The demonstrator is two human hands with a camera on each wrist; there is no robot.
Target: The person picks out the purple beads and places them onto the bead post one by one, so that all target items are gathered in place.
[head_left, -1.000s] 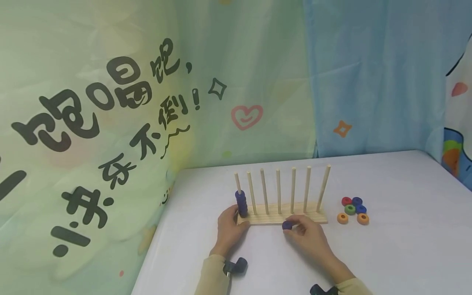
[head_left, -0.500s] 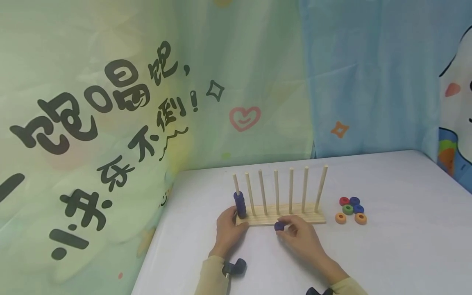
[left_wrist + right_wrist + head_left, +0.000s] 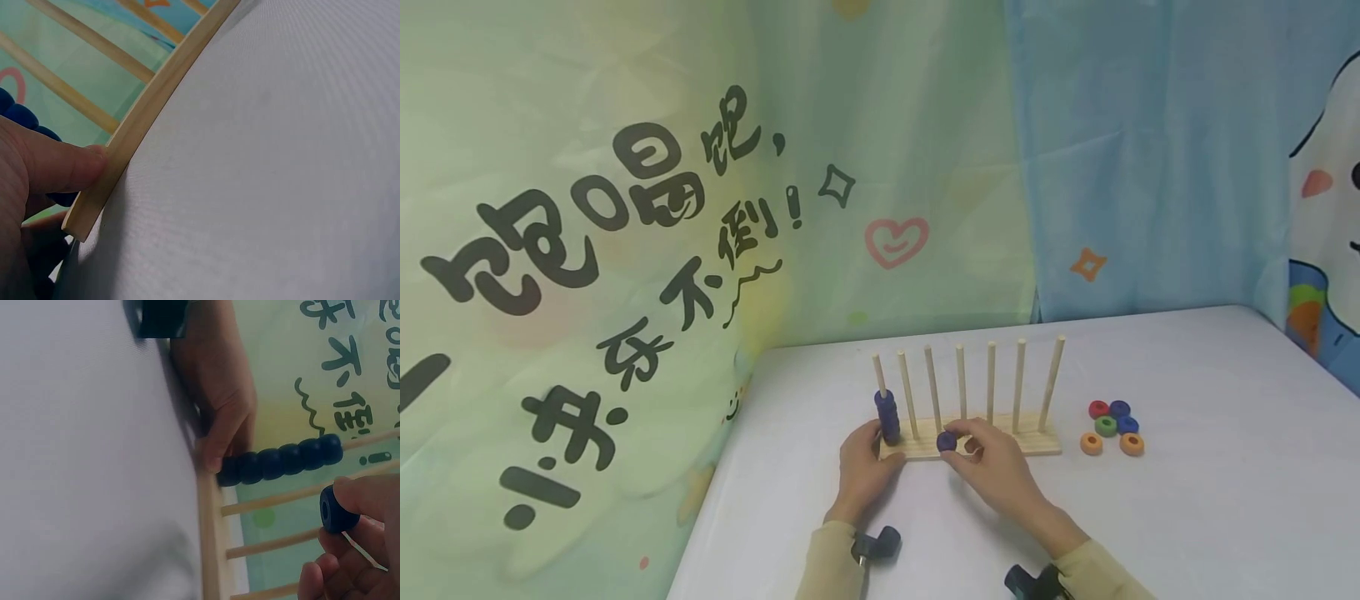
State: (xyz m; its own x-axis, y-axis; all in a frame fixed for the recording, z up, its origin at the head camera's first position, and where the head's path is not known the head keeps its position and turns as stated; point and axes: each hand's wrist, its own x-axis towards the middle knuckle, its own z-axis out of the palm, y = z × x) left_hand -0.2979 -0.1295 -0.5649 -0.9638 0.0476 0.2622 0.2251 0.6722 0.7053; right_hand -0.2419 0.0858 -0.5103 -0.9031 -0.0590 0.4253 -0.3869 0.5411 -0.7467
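A wooden peg rack with several upright pegs stands on the white table. My left hand grips the left end of its base; in the left wrist view the thumb presses on the front edge of the base. Several dark blue beads are stacked on the leftmost peg, beside that hand. My right hand pinches one dark blue bead between thumb and fingers, its hole showing in the right wrist view. In the head view this bead appears in front of the third peg's foot, off the pegs.
Loose beads lie to the right of the rack: a red bead, a green bead, two blue beads and two orange beads. Printed curtains hang behind and left of the table.
My right hand has carried the blue bead leftward along the rack's front, and slightly up at the end. The left hand has kept its hold on the base.
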